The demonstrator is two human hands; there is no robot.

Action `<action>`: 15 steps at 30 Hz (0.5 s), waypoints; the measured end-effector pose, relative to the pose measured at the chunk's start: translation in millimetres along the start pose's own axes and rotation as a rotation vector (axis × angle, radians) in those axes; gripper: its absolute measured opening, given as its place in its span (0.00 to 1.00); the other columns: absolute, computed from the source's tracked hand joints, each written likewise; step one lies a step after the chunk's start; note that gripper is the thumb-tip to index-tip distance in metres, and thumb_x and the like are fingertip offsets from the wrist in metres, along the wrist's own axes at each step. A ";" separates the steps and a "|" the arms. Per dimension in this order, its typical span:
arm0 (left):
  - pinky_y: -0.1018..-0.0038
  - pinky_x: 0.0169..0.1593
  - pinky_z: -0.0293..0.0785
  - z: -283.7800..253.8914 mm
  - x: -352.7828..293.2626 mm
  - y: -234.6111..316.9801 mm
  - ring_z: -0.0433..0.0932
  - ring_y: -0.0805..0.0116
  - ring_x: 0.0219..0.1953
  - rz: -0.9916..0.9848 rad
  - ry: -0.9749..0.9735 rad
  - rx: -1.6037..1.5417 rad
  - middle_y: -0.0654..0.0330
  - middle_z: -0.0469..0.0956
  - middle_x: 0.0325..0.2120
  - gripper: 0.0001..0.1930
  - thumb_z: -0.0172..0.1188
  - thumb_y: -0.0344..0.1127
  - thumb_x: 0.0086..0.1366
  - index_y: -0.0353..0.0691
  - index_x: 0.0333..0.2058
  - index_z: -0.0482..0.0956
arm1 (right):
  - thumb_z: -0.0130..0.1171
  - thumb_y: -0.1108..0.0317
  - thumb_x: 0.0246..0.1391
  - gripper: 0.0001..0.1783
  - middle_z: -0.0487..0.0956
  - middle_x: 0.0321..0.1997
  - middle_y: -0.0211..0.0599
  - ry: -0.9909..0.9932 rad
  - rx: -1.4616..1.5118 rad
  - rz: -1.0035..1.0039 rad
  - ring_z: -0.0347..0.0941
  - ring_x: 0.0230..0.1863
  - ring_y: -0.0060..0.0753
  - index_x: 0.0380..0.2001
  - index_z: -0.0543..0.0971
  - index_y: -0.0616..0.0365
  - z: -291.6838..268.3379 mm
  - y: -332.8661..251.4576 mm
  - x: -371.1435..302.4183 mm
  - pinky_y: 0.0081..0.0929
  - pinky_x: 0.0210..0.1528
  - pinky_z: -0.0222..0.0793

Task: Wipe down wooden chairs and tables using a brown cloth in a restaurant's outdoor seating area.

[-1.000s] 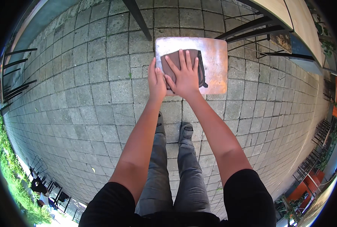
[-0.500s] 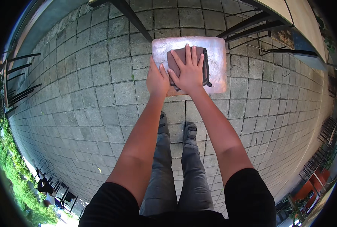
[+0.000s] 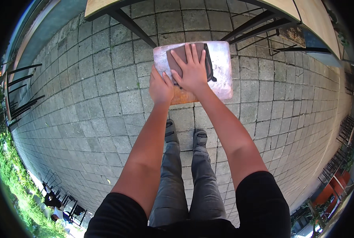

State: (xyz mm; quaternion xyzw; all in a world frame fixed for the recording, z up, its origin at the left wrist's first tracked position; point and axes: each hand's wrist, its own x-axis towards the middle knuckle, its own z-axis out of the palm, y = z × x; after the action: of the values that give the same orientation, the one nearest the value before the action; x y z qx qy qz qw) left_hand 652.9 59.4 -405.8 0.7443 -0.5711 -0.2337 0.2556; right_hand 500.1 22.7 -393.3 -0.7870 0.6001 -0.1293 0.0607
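A pale, shiny rectangular seat top [image 3: 223, 65] with rounded corners, likely a stool's, stands in front of me; its near edge looks brown. On it lies a folded brown cloth [image 3: 175, 54] with a dark border on its right side. My right hand [image 3: 192, 71] presses flat on this cloth, fingers spread. At the seat's near left corner, my left hand [image 3: 161, 88] grips the edge, its thumb side towards the top. The fingers beyond the edge are partly hidden, and the seat's legs cannot be seen.
A wooden-topped table [image 3: 99, 8] with dark metal legs [image 3: 131, 27] stands beyond the seat. Another light tabletop [image 3: 318, 23] is at the far right. My feet in dark sandals [image 3: 200, 138] rest on grey paving [image 3: 105, 115]. Black metal frames [image 3: 24, 101] stand at the left.
My right hand and the cloth have slid to the left and slightly away across the seat top. My left hand keeps its grip. More of the far table shows as the view shifts.
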 end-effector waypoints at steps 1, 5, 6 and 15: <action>0.43 0.60 0.76 -0.2 1.3 -7.3 0.75 0.31 0.62 0.106 0.089 0.043 0.35 0.73 0.64 0.30 0.50 0.39 0.78 0.38 0.75 0.61 | 0.54 0.38 0.67 0.42 0.49 0.87 0.58 -0.044 0.036 0.000 0.42 0.87 0.66 0.82 0.60 0.27 -6.2 -8.2 -18.7 0.78 0.81 0.31; 0.39 0.77 0.58 5.0 -0.2 -9.3 0.52 0.33 0.80 0.345 0.102 0.266 0.42 0.54 0.80 0.32 0.52 0.38 0.76 0.51 0.78 0.63 | 0.57 0.43 0.67 0.41 0.48 0.88 0.58 -0.151 0.057 0.083 0.39 0.87 0.67 0.81 0.63 0.27 -26.9 -19.2 -94.0 0.77 0.82 0.31; 0.39 0.77 0.58 5.4 0.3 -9.9 0.52 0.33 0.80 0.342 0.099 0.262 0.42 0.54 0.80 0.32 0.52 0.38 0.76 0.51 0.78 0.63 | 0.58 0.45 0.67 0.41 0.48 0.88 0.58 -0.167 0.086 0.110 0.39 0.88 0.67 0.81 0.63 0.28 -30.0 -21.2 -107.6 0.76 0.82 0.31; 0.40 0.75 0.58 5.5 -3.0 -12.2 0.54 0.35 0.80 0.306 0.063 0.244 0.44 0.52 0.81 0.32 0.52 0.37 0.76 0.55 0.78 0.65 | 0.58 0.44 0.68 0.39 0.50 0.87 0.56 -0.131 0.127 -0.008 0.43 0.87 0.63 0.80 0.65 0.28 -33.3 2.0 -76.5 0.66 0.84 0.39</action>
State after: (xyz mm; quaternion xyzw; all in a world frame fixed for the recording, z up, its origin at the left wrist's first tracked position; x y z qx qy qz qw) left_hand 657.5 64.4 -417.8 0.6813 -0.6933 -0.0976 0.2137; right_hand 470.2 97.7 -371.8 -0.7908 0.5823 -0.1154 0.1492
